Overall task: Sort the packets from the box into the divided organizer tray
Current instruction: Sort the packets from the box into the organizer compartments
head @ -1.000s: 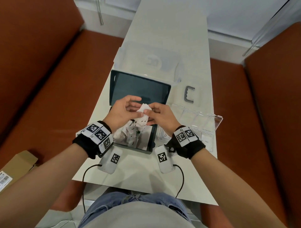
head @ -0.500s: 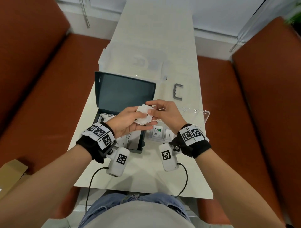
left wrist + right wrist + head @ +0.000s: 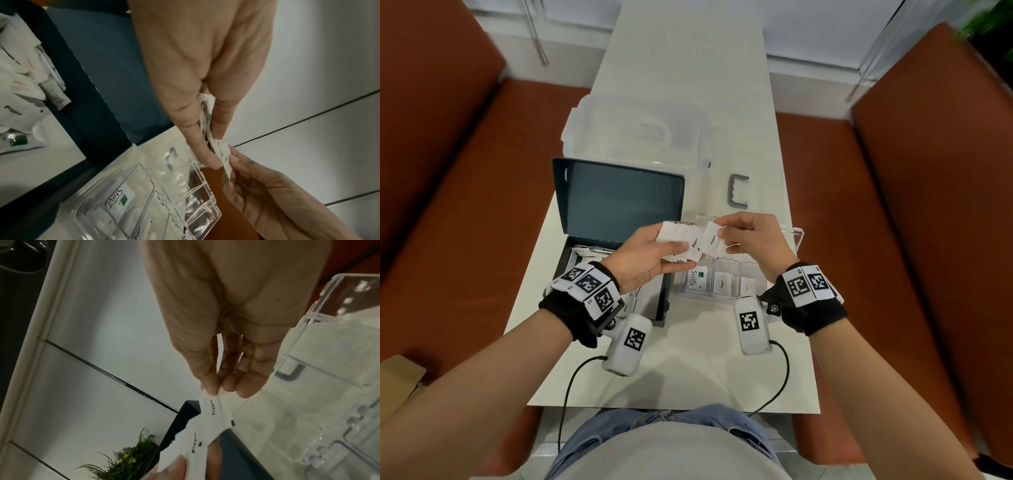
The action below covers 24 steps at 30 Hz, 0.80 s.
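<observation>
White paper packets [image 3: 677, 240] are held as a fanned stack in the left hand [image 3: 645, 255], clamped between thumb and curled fingers, above the gap between box and tray. One packet [image 3: 711, 240] printed "Pepper" is pinched at its far edge by the right hand [image 3: 751, 240], thumb against fingertips [image 3: 211, 386]; whether it is fully free of the stack cannot be told, since the edges overlap in the head view. Stack count is unreadable: only thin edges are seen in the left wrist view [image 3: 205, 116].

Dark blue box [image 3: 616, 240] is seen open on the table [image 3: 688, 359], lid raised at the back. Its contents are mostly hidden by the left wrist; a few loose packets [image 3: 18, 91] are visible in the left wrist view, print blurred.

Clear divided organizer tray [image 3: 796, 236] is placed just right of the box, far half covered by both hands. Three near compartments are occupied: a "Stevia" packet [image 3: 697, 279], a second Pepper sachet [image 3: 722, 283], and a third one [image 3: 748, 284] with red print too small to read.

Grey U-shaped part [image 3: 739, 190] is lying beyond the tray. A clear lidded container [image 3: 637, 133] behind the box is blurred.
</observation>
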{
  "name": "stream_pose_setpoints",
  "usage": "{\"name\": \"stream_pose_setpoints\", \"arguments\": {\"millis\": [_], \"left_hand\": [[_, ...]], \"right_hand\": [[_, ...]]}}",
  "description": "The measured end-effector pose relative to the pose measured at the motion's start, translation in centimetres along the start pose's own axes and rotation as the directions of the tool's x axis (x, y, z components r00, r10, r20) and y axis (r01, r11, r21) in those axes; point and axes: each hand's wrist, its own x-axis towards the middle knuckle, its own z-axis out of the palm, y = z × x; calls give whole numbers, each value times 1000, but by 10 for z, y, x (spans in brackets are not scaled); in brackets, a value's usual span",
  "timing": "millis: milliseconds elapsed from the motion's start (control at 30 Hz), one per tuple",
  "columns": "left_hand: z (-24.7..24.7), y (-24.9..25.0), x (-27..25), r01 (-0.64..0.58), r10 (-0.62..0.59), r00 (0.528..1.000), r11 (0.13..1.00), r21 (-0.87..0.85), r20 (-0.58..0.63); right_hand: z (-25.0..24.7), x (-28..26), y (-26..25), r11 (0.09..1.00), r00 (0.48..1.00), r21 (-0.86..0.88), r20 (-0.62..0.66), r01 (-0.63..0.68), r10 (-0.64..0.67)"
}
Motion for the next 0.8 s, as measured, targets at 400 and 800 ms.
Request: {"name": "stream_pose_setpoints", "arguments": {"millis": [400, 800], "left_hand": [[16, -9, 14, -23, 23, 1000, 1000, 19, -3], [22, -16, 21, 27, -26, 999, 999, 40, -27]], "right_hand": [[-7, -4, 10, 994, 997, 83, 23, -70, 69], [-26, 11, 24, 988, 989, 72, -48, -135, 138]]}}
